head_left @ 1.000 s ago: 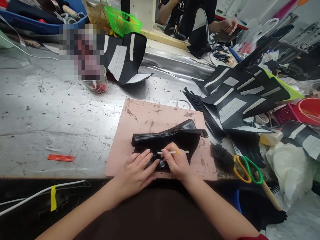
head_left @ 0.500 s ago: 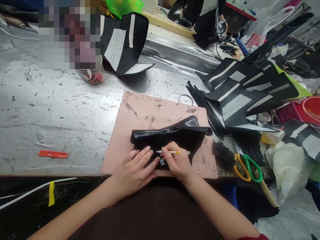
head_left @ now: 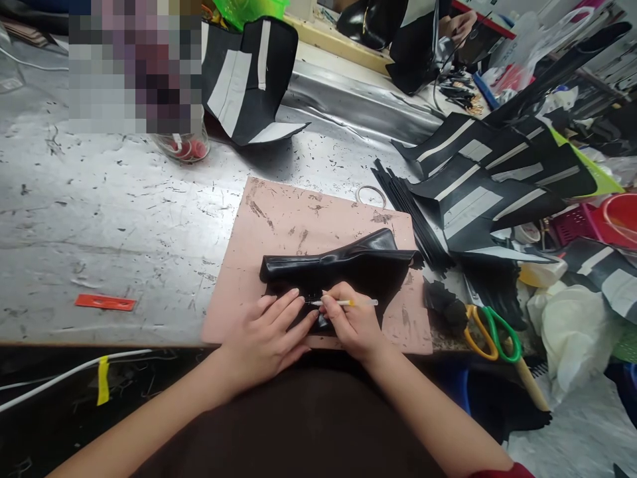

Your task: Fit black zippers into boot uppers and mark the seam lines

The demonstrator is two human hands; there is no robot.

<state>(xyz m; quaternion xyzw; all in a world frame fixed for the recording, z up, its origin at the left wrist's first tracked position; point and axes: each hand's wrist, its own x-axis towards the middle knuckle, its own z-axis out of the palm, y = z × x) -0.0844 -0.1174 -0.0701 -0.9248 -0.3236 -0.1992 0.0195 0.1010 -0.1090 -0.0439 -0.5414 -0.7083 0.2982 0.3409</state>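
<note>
A glossy black leather piece lies folded on a pink cutting mat at the near edge of a metal table. My left hand rests flat on the near part of the leather, fingers stretched out and pressing it down. My right hand pinches a thin white pen-like tool with a yellow band, its tip touching the leather beside my left fingertips.
Stacked black pieces with white strips lie to the right, another at the back. Scissors with yellow and green handles sit right of the mat. A metal ring, a red tag and a glass jar are nearby. Another person's hand works beyond.
Both hands stay on the leather with the tool tip in nearly the same spot. The view has tipped down slightly, so the table contents sit a little higher.
</note>
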